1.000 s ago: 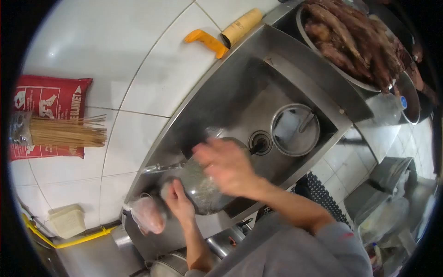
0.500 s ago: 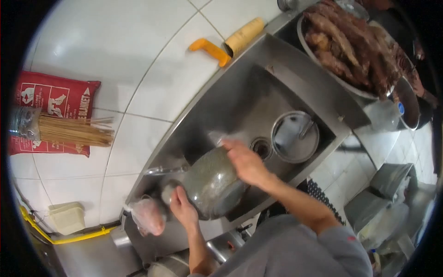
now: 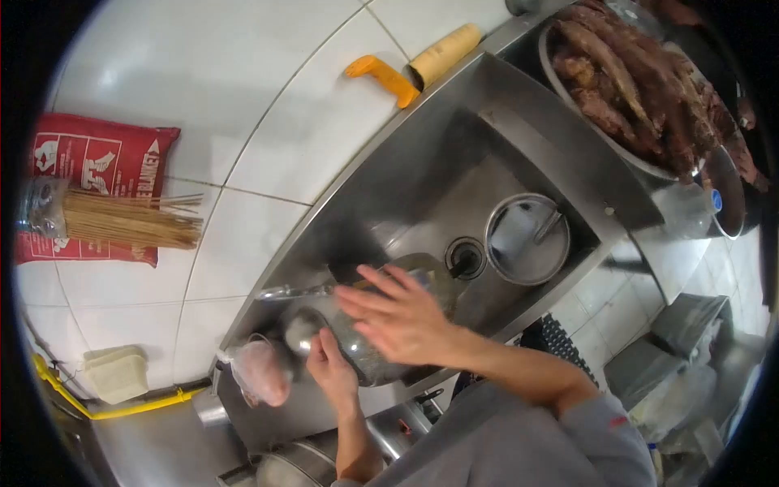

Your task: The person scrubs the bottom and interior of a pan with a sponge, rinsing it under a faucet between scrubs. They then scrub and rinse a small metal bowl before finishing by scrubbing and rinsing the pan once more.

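Note:
A large, shiny, rounded greenish-grey vessel (image 3: 369,365) is tilted over the near left part of the metal sink (image 3: 434,162). My left hand (image 3: 334,375) grips its near left side, thumb up, beside a small rounded silvery part (image 3: 303,326). My right hand (image 3: 402,321), fingers spread, is over the vessel and hides much of its middle. The tap (image 3: 294,292) reaches in from the wall side, just beyond both hands. A round metal lid (image 3: 529,239) lies in the sink to the right of the drain (image 3: 466,258).
A big bowl of dark meat (image 3: 625,89) stands at the upper right. An orange handle (image 3: 381,79) lies along the sink's back edge. Wooden sticks (image 3: 134,217) project in front of a red fire blanket pouch (image 3: 105,146). A clear plastic bag (image 3: 258,372) sits at the sink's left corner.
My right hand has moved left from the vessel's far right end to over its middle, and its fingers have spread. The left hand keeps its hold.

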A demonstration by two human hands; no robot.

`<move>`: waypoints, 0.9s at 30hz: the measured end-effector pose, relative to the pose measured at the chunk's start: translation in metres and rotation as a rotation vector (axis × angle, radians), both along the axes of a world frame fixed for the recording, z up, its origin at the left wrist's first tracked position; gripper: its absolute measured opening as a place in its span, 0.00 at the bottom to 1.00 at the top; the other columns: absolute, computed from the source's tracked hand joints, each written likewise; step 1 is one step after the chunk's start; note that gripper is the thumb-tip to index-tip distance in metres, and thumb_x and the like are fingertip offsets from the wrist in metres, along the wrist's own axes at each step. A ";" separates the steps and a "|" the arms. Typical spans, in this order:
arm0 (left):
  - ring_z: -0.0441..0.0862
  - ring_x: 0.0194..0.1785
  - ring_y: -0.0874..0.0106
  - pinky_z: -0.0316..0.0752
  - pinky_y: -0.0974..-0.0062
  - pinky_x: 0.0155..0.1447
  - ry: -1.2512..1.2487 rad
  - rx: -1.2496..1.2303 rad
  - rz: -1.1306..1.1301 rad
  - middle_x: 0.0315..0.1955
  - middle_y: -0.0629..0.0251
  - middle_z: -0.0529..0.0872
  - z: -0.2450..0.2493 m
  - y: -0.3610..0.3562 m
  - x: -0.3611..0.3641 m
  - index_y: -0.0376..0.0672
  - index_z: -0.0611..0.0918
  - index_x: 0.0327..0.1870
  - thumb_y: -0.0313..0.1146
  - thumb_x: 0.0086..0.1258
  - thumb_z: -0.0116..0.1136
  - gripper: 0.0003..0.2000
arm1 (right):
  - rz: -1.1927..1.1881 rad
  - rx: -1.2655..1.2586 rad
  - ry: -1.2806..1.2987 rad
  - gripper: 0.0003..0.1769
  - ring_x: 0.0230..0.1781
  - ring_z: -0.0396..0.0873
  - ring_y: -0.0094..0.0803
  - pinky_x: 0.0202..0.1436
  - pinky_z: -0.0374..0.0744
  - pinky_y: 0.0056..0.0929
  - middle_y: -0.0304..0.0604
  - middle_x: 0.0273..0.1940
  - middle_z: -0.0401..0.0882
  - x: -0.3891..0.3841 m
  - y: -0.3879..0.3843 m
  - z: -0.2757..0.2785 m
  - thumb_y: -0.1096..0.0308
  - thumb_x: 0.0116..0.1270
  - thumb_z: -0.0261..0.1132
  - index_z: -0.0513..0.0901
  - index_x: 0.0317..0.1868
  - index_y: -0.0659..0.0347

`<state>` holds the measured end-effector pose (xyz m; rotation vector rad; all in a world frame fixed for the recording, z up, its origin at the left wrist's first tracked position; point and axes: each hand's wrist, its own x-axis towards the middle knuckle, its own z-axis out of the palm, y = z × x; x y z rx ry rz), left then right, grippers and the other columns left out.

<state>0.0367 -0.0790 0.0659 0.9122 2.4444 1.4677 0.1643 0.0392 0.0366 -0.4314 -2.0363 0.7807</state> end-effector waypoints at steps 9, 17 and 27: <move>0.62 0.30 0.83 0.58 0.79 0.31 0.002 -0.018 -0.035 0.23 0.77 0.70 -0.007 -0.005 -0.008 0.35 0.74 0.29 0.37 0.81 0.50 0.18 | 0.019 0.037 -0.068 0.17 0.66 0.74 0.37 0.72 0.68 0.45 0.46 0.59 0.79 -0.010 -0.011 0.014 0.65 0.71 0.58 0.83 0.56 0.61; 0.66 0.34 0.81 0.64 0.78 0.38 0.033 -0.089 -0.011 0.26 0.74 0.76 0.001 0.007 -0.012 0.32 0.78 0.34 0.39 0.81 0.50 0.18 | -0.154 -0.717 0.277 0.23 0.70 0.71 0.39 0.76 0.62 0.47 0.50 0.65 0.76 -0.010 0.011 -0.103 0.60 0.78 0.53 0.75 0.67 0.62; 0.76 0.44 0.78 0.71 0.78 0.51 -0.129 -0.039 0.021 0.39 0.68 0.85 -0.009 0.002 -0.039 0.28 0.82 0.44 0.41 0.82 0.49 0.19 | -0.058 -0.718 0.311 0.26 0.77 0.56 0.50 0.77 0.55 0.57 0.39 0.75 0.63 -0.031 0.004 -0.127 0.59 0.77 0.54 0.72 0.71 0.57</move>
